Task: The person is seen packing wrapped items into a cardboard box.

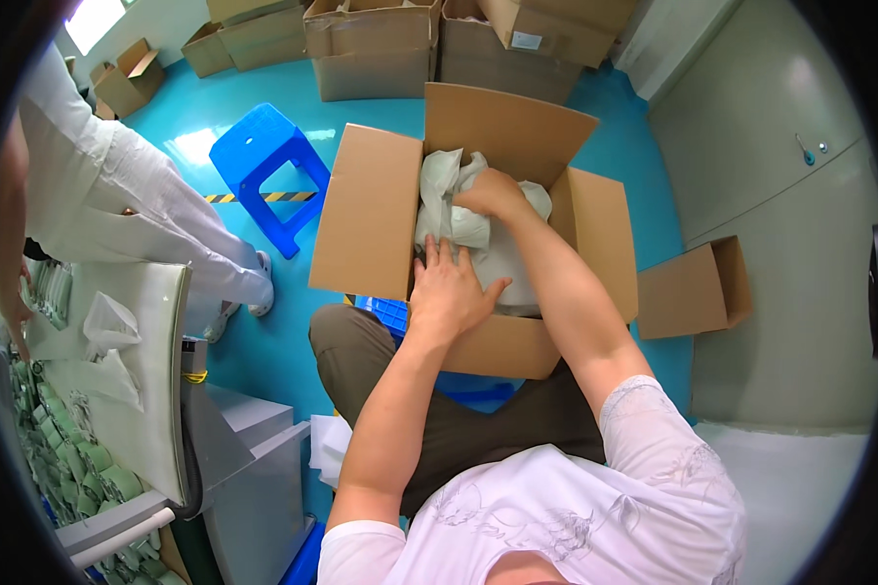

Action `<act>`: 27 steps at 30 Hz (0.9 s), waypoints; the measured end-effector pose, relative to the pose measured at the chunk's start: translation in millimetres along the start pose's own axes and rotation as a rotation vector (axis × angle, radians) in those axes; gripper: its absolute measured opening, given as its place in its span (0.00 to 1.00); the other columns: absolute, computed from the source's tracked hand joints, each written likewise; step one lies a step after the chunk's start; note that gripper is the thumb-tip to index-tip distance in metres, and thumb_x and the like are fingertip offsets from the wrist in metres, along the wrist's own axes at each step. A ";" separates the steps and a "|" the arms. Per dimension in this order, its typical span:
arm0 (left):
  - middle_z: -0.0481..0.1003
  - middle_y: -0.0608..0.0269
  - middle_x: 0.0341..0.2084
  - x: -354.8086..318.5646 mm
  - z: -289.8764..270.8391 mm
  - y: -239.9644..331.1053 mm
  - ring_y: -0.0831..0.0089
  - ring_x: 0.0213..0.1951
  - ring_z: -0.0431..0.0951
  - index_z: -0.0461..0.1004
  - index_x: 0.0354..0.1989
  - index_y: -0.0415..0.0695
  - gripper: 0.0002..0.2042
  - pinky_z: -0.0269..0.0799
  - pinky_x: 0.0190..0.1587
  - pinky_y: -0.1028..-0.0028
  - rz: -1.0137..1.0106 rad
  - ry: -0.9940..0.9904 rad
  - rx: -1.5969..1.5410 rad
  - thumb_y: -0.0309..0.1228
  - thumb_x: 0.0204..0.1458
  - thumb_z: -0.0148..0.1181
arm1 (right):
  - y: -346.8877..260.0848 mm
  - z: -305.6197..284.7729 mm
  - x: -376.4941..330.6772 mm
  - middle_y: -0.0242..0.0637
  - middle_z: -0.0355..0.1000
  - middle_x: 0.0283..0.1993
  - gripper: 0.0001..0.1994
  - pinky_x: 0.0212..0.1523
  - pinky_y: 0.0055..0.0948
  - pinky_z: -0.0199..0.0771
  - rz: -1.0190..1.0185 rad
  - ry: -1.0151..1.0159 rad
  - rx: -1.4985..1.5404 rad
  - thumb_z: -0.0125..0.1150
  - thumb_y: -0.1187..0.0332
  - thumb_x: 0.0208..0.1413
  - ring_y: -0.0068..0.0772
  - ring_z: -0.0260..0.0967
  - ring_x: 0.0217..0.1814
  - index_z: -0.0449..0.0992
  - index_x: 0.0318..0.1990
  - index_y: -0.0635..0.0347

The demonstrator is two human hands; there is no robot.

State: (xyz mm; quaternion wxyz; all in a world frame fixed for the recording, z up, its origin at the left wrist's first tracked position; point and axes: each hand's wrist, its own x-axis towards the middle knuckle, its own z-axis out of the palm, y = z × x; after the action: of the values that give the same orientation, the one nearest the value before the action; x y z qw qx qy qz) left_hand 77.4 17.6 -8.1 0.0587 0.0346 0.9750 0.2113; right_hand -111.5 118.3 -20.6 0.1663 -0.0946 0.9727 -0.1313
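An open cardboard box stands before my knees with its flaps folded out. Inside lie several bundles in white wrapping, and the wrapping hides what they contain. My right hand reaches into the box, its fingers curled over one of these bundles. At the near left side of the box is my left hand, fingers spread and pointing away from me, the tips by the white wrapping. Its thumb stands apart to the right.
A blue stool stands beyond the box to the left. A person in white is at a bench holding green parts. Large cartons line the back, and a small carton sits right, beside a grey door.
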 end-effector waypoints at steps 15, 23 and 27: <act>0.77 0.38 0.53 2.4 17.6 -2.4 0.44 0.63 0.72 0.81 0.48 0.32 0.28 0.68 0.63 0.56 0.186 0.323 0.056 0.51 0.58 0.61 | 18.7 5.1 17.2 0.54 0.81 0.38 0.30 0.47 0.43 0.79 -0.102 0.049 -0.014 0.64 0.42 0.44 0.53 0.81 0.43 0.86 0.34 0.67; 0.68 0.59 0.12 -7.2 21.9 -8.8 0.58 0.19 0.70 0.67 0.12 0.43 0.16 0.65 0.24 0.64 0.417 0.753 -0.128 0.23 0.47 0.68 | 20.0 -32.7 -63.1 0.50 0.79 0.27 0.33 0.40 0.40 0.79 0.039 0.081 0.171 0.64 0.38 0.51 0.48 0.80 0.33 0.82 0.25 0.69; 0.66 0.59 0.11 -8.5 22.8 -17.2 0.60 0.18 0.68 0.63 0.12 0.42 0.16 0.62 0.22 0.66 0.550 0.797 -0.237 0.17 0.44 0.65 | 54.4 4.4 -120.0 0.48 0.79 0.26 0.26 0.34 0.37 0.79 -0.115 0.550 0.447 0.71 0.49 0.53 0.44 0.80 0.29 0.83 0.34 0.71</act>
State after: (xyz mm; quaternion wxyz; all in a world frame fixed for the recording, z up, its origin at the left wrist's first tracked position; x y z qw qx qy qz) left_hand 88.0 10.5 -35.0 -0.3727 0.2002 0.8457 0.3252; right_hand -6.4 196.2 -4.4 -0.0930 -0.0718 0.9214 -0.3704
